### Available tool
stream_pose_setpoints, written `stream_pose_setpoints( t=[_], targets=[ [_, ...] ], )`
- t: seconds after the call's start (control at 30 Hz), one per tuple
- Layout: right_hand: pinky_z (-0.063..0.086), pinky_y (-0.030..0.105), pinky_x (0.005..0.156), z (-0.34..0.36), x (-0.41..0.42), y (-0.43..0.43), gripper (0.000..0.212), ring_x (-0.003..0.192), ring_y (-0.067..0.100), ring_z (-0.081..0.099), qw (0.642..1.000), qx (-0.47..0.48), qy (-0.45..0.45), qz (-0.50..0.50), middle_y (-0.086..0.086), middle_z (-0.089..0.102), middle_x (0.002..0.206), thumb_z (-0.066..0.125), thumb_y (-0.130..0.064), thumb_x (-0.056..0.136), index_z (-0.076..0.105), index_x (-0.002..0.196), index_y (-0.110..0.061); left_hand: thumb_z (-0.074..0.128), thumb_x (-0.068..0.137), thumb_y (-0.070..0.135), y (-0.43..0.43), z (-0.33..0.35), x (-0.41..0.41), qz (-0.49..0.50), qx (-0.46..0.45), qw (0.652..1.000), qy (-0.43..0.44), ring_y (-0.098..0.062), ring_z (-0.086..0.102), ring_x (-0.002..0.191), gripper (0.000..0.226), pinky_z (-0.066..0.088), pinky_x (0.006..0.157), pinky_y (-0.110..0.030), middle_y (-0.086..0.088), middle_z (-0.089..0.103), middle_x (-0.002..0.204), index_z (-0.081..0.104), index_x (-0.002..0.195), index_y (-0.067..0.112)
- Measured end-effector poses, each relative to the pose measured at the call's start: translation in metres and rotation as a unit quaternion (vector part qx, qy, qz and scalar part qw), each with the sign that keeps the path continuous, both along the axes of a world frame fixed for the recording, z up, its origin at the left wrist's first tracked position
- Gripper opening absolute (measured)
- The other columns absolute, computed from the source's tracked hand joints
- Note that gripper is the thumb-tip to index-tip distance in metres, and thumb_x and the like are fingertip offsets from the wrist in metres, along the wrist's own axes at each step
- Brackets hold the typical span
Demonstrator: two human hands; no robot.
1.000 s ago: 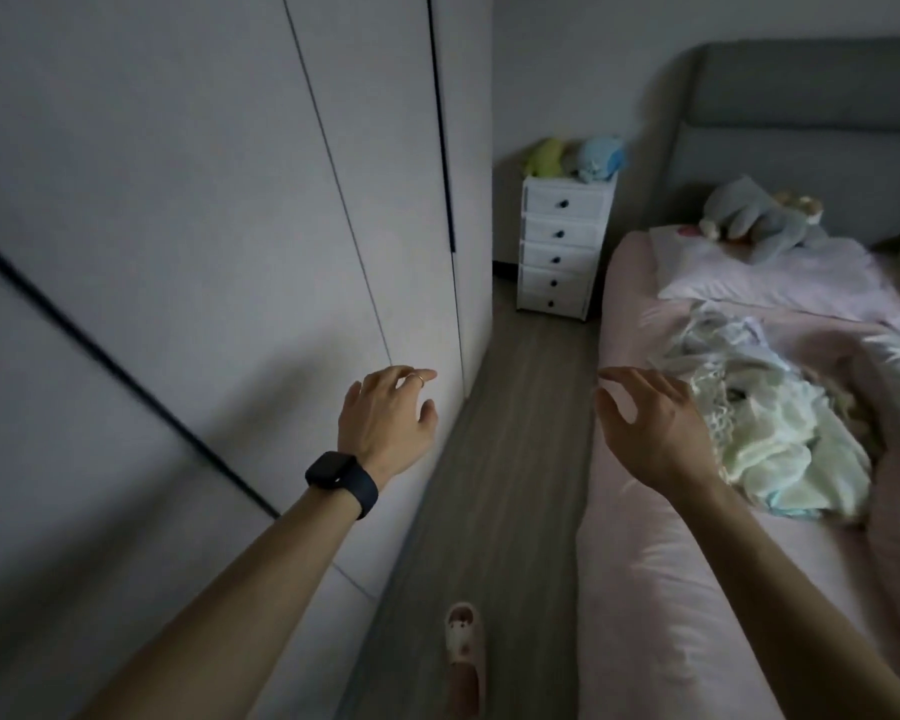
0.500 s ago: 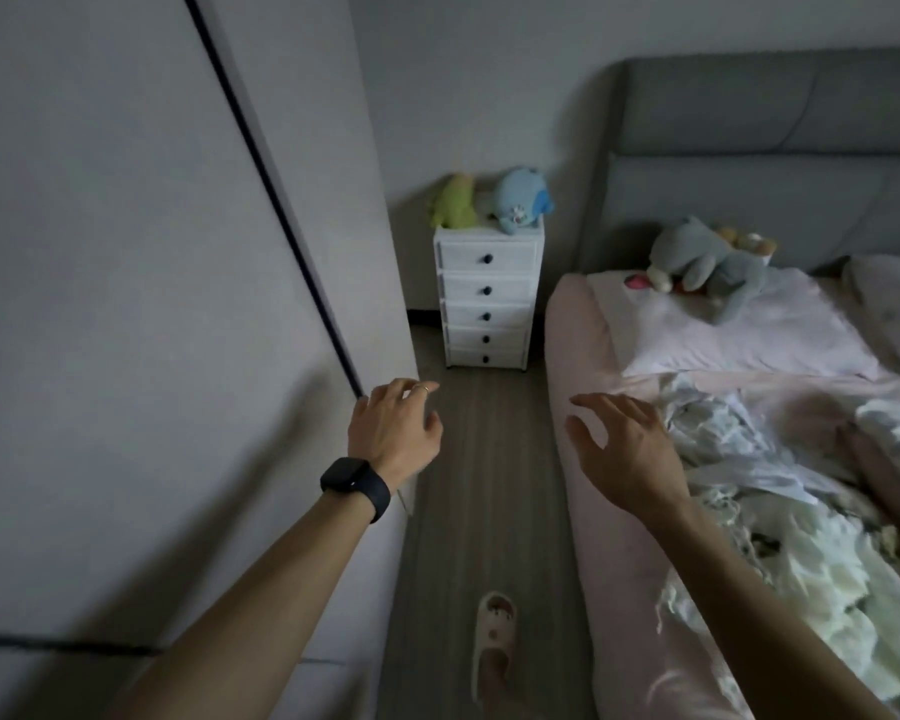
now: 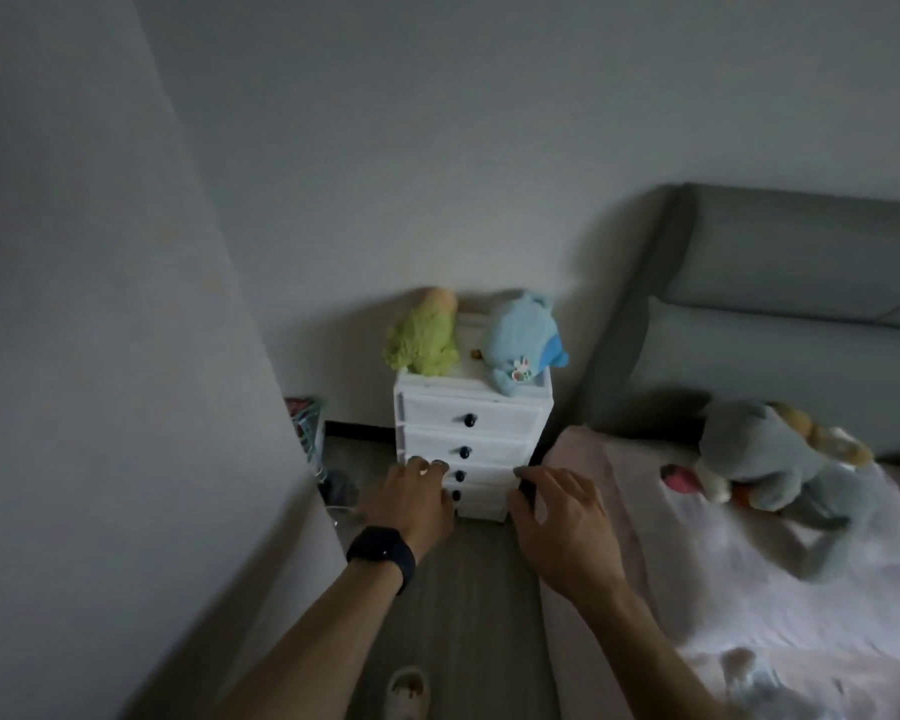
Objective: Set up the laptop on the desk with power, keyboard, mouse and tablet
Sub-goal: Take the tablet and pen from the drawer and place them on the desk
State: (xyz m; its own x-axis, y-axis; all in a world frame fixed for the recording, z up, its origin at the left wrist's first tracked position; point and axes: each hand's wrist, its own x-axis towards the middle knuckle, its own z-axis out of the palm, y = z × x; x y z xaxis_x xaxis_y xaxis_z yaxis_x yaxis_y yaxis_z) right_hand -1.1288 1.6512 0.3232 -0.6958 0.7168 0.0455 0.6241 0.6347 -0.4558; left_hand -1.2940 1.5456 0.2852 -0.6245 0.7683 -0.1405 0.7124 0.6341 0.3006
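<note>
No laptop, keyboard, mouse, tablet or desk shows in this dim bedroom view. My left hand [image 3: 418, 500], with a black watch on its wrist, is stretched forward with loosely spread fingers and holds nothing. My right hand [image 3: 562, 524] reaches forward beside it, fingers apart and empty. Both hands hover in front of a small white drawer unit [image 3: 471, 420] with dark knobs that stands against the far wall. Neither hand touches it as far as I can tell.
A green plush [image 3: 424, 337] and a blue plush [image 3: 523, 343] lie on the drawer unit. A grey wardrobe [image 3: 100, 356] fills the left. A pink bed [image 3: 749, 579] with a grey plush [image 3: 780, 462] and grey headboard [image 3: 801, 262] is on the right. A slippered foot [image 3: 406, 691] stands on the wood floor aisle.
The view has advanced along the aisle toward the drawer unit, which is now much closer. Both hands stayed stretched forward and empty. The crumpled bedding has dropped out of sight.
</note>
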Motion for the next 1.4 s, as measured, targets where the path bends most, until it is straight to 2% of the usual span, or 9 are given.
stream_pose_setpoints(
  t=[0.17, 0.27, 0.4, 0.53, 0.7, 0.9, 1.03, 1.23, 1.4],
  targets=[
    [0.045, 0.037, 0.105, -0.051, -0.105, 0.100, 0.037, 0.128, 0.018, 0.050, 1.000, -0.013, -0.013, -0.009, -0.008, 0.065, 0.129, 0.056, -0.045, 0.096, 0.062, 0.131, -0.034, 0.042, 0.096, 0.039, 0.106, -0.067, -0.103, 0.009, -0.047, 0.999, -0.015, -0.027, 0.048, 0.124, 0.043, 0.042, 0.097, -0.044, -0.002, 0.052, 0.137, 0.047, 0.137, 0.026],
    [0.038, 0.034, 0.106, -0.088, -0.146, 0.164, 0.037, 0.129, 0.020, 0.048, 0.999, -0.006, -0.052, -0.014, -0.004, 0.064, 0.134, 0.055, -0.040, 0.098, 0.063, 0.133, -0.030, 0.039, 0.098, 0.041, 0.157, -0.112, -0.141, 0.016, -0.073, 0.996, -0.057, -0.028, 0.048, 0.122, 0.043, 0.042, 0.098, -0.044, -0.003, 0.053, 0.134, 0.046, 0.137, 0.025],
    [0.028, 0.029, 0.110, -0.129, -0.174, 0.216, 0.039, 0.132, 0.025, 0.048, 0.995, -0.014, -0.098, -0.003, 0.001, 0.060, 0.142, 0.054, -0.032, 0.100, 0.060, 0.138, -0.023, 0.038, 0.098, 0.045, 0.193, -0.167, -0.155, 0.056, -0.086, 0.981, -0.164, -0.028, 0.047, 0.124, 0.048, 0.042, 0.101, -0.045, -0.005, 0.055, 0.134, 0.046, 0.139, 0.021],
    [0.029, 0.038, 0.117, -0.171, -0.198, 0.252, 0.051, 0.143, 0.026, 0.036, 0.989, -0.025, -0.137, 0.042, 0.000, 0.041, 0.158, 0.051, -0.032, 0.101, 0.043, 0.151, -0.024, 0.037, 0.097, 0.053, 0.226, -0.212, -0.163, 0.107, -0.083, 0.967, -0.217, -0.029, 0.052, 0.119, 0.055, 0.044, 0.099, -0.047, -0.006, 0.059, 0.129, 0.051, 0.135, 0.016],
    [0.035, 0.043, 0.115, -0.206, -0.206, 0.267, 0.055, 0.142, 0.028, 0.037, 0.990, -0.002, -0.134, 0.051, 0.002, 0.046, 0.153, 0.055, -0.031, 0.098, 0.042, 0.151, -0.027, 0.032, 0.096, 0.058, 0.253, -0.249, -0.155, 0.163, -0.040, 0.954, -0.247, -0.026, 0.061, 0.095, 0.046, 0.049, 0.088, -0.047, -0.002, 0.068, 0.101, 0.059, 0.109, 0.023],
    [0.031, 0.042, 0.118, -0.215, -0.199, 0.269, 0.059, 0.144, 0.031, 0.037, 0.990, 0.012, -0.113, 0.086, 0.007, 0.048, 0.153, 0.060, -0.027, 0.095, 0.042, 0.152, -0.022, 0.034, 0.096, 0.055, 0.252, -0.257, -0.136, 0.223, -0.008, 0.943, -0.247, -0.027, 0.062, 0.079, 0.045, 0.055, 0.075, -0.043, -0.002, 0.064, 0.079, 0.055, 0.089, 0.016],
    [0.028, 0.040, 0.119, -0.209, -0.200, 0.275, 0.056, 0.145, 0.031, 0.036, 0.991, -0.013, -0.100, 0.093, 0.009, 0.046, 0.154, 0.057, -0.026, 0.098, 0.043, 0.152, -0.019, 0.033, 0.096, 0.057, 0.228, -0.247, -0.116, 0.233, -0.034, 0.938, -0.255, -0.022, 0.064, 0.074, 0.044, 0.054, 0.079, -0.043, 0.000, 0.065, 0.077, 0.058, 0.086, 0.022],
    [0.016, 0.044, 0.125, -0.211, -0.195, 0.273, 0.072, 0.156, 0.026, 0.007, 0.979, -0.072, -0.155, 0.113, 0.006, 0.013, 0.169, 0.048, -0.028, 0.101, 0.010, 0.161, -0.027, 0.036, 0.094, 0.058, 0.198, -0.236, -0.092, 0.253, -0.078, 0.920, -0.290, -0.019, 0.064, 0.073, 0.043, 0.055, 0.078, -0.040, 0.004, 0.065, 0.078, 0.060, 0.081, 0.024],
    [0.017, 0.045, 0.125, -0.211, -0.193, 0.278, 0.076, 0.156, 0.025, 0.005, 0.974, -0.065, -0.179, 0.126, 0.005, 0.008, 0.170, 0.048, -0.031, 0.100, 0.002, 0.161, -0.031, 0.041, 0.095, 0.055, 0.180, -0.230, -0.081, 0.251, -0.088, 0.913, -0.310, -0.020, 0.065, 0.076, 0.041, 0.056, 0.077, -0.039, 0.001, 0.068, 0.080, 0.062, 0.082, 0.022]
  ],
)
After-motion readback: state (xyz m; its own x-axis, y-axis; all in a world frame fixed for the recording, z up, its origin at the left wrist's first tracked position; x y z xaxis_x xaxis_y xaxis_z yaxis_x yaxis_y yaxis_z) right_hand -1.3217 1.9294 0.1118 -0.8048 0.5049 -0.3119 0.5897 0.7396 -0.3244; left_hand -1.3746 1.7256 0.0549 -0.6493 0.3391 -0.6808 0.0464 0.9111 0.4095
